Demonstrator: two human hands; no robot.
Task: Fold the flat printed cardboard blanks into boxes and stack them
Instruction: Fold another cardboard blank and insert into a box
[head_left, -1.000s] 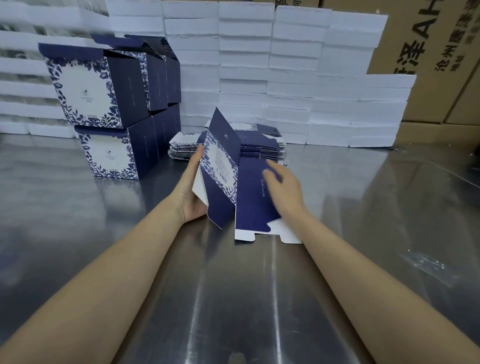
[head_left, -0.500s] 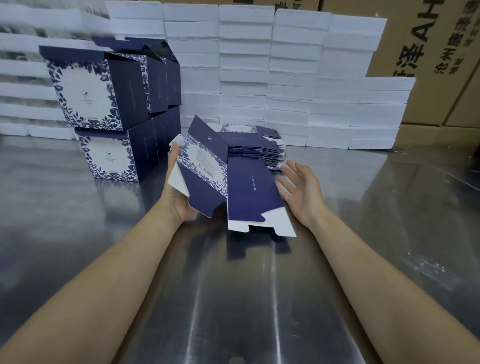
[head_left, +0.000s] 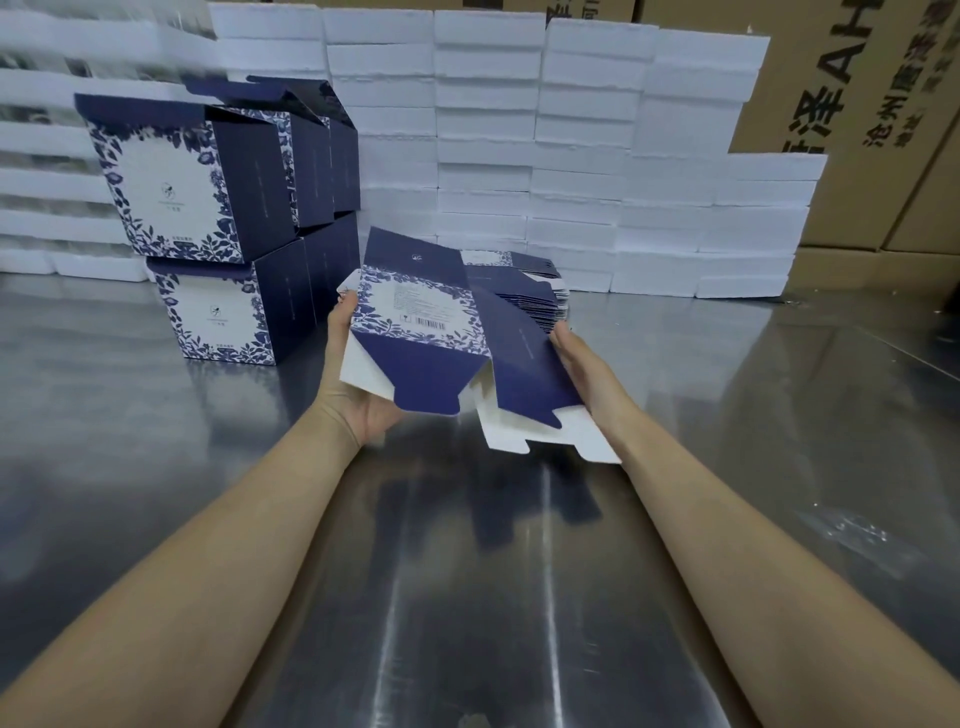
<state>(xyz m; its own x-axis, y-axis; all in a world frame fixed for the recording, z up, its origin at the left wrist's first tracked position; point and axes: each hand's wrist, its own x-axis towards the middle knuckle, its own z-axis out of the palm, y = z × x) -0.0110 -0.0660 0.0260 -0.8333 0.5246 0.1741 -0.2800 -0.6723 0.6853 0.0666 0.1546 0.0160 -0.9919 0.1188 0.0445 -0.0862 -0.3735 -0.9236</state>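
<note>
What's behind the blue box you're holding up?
Behind the held blank lies a pile of flat blanks on the metal table; the blank hides the pile's near part.

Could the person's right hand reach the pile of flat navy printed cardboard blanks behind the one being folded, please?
Probably yes, but not right away: the right hand is holding the half-opened navy floral cardboard blank, with the pile of flat blanks lying just beyond it and nothing between them.

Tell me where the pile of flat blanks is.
The blanks lie mid-table, just behind the held blank, right of the folded boxes and before the white foam slabs.
</note>
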